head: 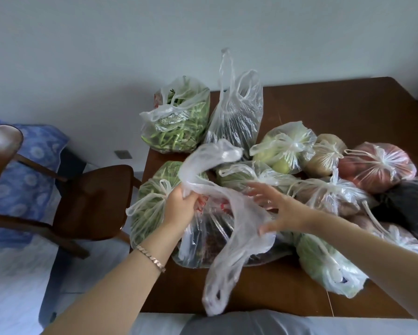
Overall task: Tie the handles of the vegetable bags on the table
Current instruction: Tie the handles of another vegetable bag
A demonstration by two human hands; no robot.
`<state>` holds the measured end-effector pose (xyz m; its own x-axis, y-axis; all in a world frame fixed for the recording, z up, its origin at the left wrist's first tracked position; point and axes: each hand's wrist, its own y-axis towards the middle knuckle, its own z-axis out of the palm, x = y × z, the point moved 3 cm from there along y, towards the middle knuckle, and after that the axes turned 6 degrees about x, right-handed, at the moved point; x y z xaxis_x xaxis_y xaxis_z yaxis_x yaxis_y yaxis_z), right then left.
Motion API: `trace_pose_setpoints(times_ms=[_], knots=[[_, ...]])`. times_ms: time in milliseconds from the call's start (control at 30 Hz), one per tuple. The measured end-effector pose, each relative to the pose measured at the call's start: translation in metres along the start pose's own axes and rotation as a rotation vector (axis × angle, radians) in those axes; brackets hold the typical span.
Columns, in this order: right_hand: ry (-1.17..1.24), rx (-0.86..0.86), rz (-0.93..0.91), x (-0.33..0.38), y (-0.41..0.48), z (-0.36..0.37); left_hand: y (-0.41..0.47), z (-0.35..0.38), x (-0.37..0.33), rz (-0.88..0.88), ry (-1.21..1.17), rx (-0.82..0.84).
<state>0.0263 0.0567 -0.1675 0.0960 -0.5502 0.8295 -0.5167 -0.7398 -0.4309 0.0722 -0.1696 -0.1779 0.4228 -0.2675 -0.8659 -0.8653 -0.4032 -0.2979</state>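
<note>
Left hand (180, 205): fingers curled tight round one handle (203, 163) of the front bag (203, 240)
Right hand (274, 210): fingers splayed, pinching nothing, at the other handle (234, 269)
Front bag: untied, at the near edge of the table (348, 105), among knotted bags (285, 146)
Bean bag (179, 126): far left, handles loose

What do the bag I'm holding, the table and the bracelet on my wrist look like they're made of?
Bag: thin plastic film, clear and slightly glossy. It crinkles, and the dark contents show through.
Table: likely wood or wood veneer, reddish brown, with a smooth sheen that catches the light.
Bracelet: probably metal in a rose-gold tone, with flat shiny links.
</note>
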Motion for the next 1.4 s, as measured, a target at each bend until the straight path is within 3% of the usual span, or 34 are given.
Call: trace_pose_setpoints(times_ms=[67,133,200,267,400,467,533,600,700,800,867,967,1033,1100,1167,1267,1333,1400], knots=[[-0.160,0.099,-0.014,-0.011,-0.011,0.013,0.002,-0.001,0.009,-0.119,-0.015,-0.015],[-0.489,0.127,0.021,-0.027,-0.013,0.021,0.001,-0.001,0.013,-0.228,-0.041,-0.035],[-0.744,-0.052,-0.086,-0.033,-0.007,0.025,0.000,-0.001,0.013,-0.282,-0.028,-0.030],[-0.824,-0.322,-0.237,-0.031,0.001,0.030,0.001,0.001,0.016,-0.303,-0.036,0.006],[-0.839,-0.445,-0.406,-0.014,0.023,0.049,-0.002,0.007,0.021,-0.343,-0.109,0.125],[-0.640,-0.458,-0.480,-0.010,0.024,0.045,-0.002,0.003,0.026,-0.349,-0.091,0.141],[-0.178,-0.496,-0.443,-0.008,0.020,0.036,-0.001,-0.004,0.033,-0.333,-0.074,0.173],[0.386,-0.603,-0.329,-0.011,0.013,0.027,-0.005,-0.007,0.043,-0.260,0.102,0.278],[0.988,-0.729,-0.060,-0.027,0.014,0.021,-0.016,-0.003,0.054,-0.164,0.419,0.365],[1.378,-0.719,0.124,-0.030,0.015,0.025,-0.019,0.001,0.051,-0.172,0.317,0.260],[1.423,-0.723,0.186,-0.026,0.014,0.026,-0.019,0.003,0.049,-0.296,0.048,0.198],[1.361,-0.711,0.199,-0.024,0.017,0.023,-0.017,0.008,0.042,-0.371,-0.433,0.349],[1.296,-0.691,0.231,-0.023,0.020,0.021,-0.013,0.010,0.034,-0.260,-0.446,0.515],[1.283,-0.678,0.238,-0.024,0.021,0.022,-0.015,0.021,0.027,-0.238,-0.336,0.722],[1.249,-0.611,0.181,-0.024,0.022,0.025,-0.022,0.034,0.017,-0.232,-0.195,0.823],[1.159,-0.486,0.046,-0.023,0.021,0.027,-0.028,0.046,0.002,-0.212,-0.242,0.711],[1.021,-0.468,0.047,-0.024,0.019,0.029,-0.027,0.048,-0.005,-0.223,-0.521,0.628],[0.767,-0.499,0.190,-0.023,0.018,0.037,-0.022,0.050,-0.004,-0.274,-0.833,0.568]])
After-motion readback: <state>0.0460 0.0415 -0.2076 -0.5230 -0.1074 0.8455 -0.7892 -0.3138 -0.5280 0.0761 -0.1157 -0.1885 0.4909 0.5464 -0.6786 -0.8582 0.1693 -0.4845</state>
